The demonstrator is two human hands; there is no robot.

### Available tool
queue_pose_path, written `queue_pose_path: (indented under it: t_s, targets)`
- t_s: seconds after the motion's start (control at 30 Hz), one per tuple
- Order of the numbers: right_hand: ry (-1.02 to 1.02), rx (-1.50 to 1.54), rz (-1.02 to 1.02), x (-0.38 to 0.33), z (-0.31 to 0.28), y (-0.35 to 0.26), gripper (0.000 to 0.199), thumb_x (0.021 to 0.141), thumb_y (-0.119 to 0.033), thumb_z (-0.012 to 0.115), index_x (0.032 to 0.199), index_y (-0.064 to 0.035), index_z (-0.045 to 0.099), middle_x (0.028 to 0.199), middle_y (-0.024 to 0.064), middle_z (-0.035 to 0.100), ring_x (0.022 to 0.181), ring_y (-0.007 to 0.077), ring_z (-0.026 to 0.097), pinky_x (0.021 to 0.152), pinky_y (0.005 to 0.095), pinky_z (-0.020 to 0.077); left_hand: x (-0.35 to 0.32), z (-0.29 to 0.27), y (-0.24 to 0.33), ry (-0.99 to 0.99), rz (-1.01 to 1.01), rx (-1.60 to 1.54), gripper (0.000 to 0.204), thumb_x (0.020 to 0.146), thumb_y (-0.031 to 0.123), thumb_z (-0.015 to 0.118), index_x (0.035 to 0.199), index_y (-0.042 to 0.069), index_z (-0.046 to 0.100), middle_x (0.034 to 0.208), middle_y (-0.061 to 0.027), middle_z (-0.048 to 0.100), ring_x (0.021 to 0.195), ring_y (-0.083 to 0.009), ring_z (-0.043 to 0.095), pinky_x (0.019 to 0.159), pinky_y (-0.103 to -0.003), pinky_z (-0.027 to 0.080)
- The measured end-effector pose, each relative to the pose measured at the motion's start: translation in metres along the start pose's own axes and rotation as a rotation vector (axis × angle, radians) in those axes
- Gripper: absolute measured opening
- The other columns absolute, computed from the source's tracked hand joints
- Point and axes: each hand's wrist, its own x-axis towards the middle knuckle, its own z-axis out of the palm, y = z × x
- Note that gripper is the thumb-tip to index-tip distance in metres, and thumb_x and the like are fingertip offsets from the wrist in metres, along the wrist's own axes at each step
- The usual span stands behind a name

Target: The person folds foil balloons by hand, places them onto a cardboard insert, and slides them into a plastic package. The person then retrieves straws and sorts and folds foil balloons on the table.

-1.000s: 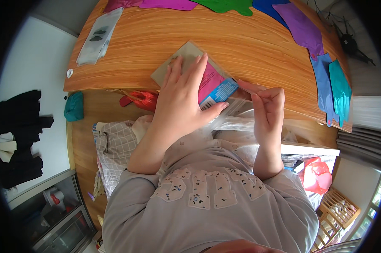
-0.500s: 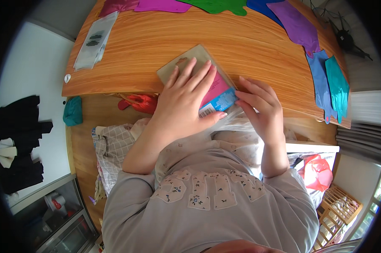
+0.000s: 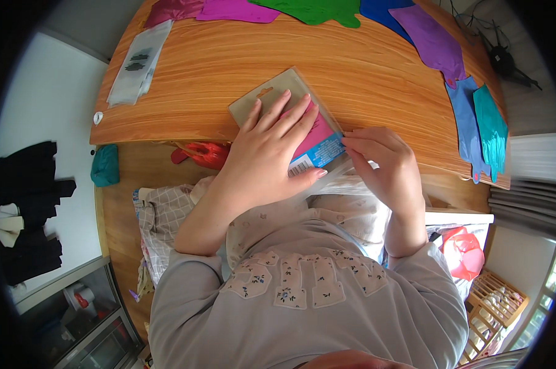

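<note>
Near the center of the frame, a flat package (image 3: pixel 321 145) with a gray-brown upper part and a pink and blue lower part lies tilted across the front edge of a wood-grain counter (image 3: pixel 195 80), its lower end reaching past that edge. The left hand (image 3: pixel 268 150) is spread flat on top of it, fingers extended toward the upper right and thumb out to the side. The right hand (image 3: pixel 385 161) has its thumb and fingertips pinched together on the package's right corner, the other fingers loosely bent. Clear sleeves (image 3: pixel 139 64) with dark markings lie at the upper left, above a small white ring (image 3: pixel 98 118) at the counter's edge. Along the top of the frame are magenta (image 3: pixel 238 9) and green (image 3: pixel 318 9) pieces; down the upper right run purple (image 3: pixel 431 46), gray-blue (image 3: pixel 466 126) and teal (image 3: pixel 493 132) ones. Below the counter, left of center, a bright red item (image 3: pixel 205 155) shows.
</note>
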Motion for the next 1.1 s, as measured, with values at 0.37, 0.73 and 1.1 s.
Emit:
queue_pose_path:
  t_s: [0.37,0.73,1.1]
  targets:
    - [-0.114,0.071,-0.087,0.009,-0.007,0.011,0.024,0.07,0.003,0.076,0.092,-0.0029,0.074,0.089,0.0086,0.069,0.084,0.0255,0.066,0.074,0.0355,0.0545,0.0,-0.004,-0.007,-0.059,-0.008,-0.053,0.081,0.08,0.045,0.072,0.147,0.008,0.045,0.155,-0.0111,0.039,0.145,-0.0359,0.033,0.116,-0.059,0.023]
    - [-0.121,0.08,-0.206,0.018,0.0,0.022,0.029,0.066,0.003,0.075,0.094,-0.0027,0.074,0.088,0.0078,0.067,0.084,0.0255,0.065,0.072,0.0362,0.0544,0.007,-0.012,-0.019,-0.136,0.066,-0.091,0.08,0.078,0.042,0.072,0.146,0.01,0.046,0.156,-0.0101,0.038,0.146,-0.0341,0.032,0.118,-0.058,0.022]
    - [-0.051,0.068,-0.194,0.018,0.005,0.014,0.026,0.07,0.002,0.075,0.095,-0.0048,0.074,0.088,0.0063,0.067,0.082,0.0257,0.064,0.071,0.0359,0.0521,0.006,-0.024,-0.032,0.057,0.144,-0.063,0.079,0.081,0.057,0.069,0.14,0.007,0.052,0.152,-0.0126,0.043,0.143,-0.035,0.036,0.115,-0.053,0.028]
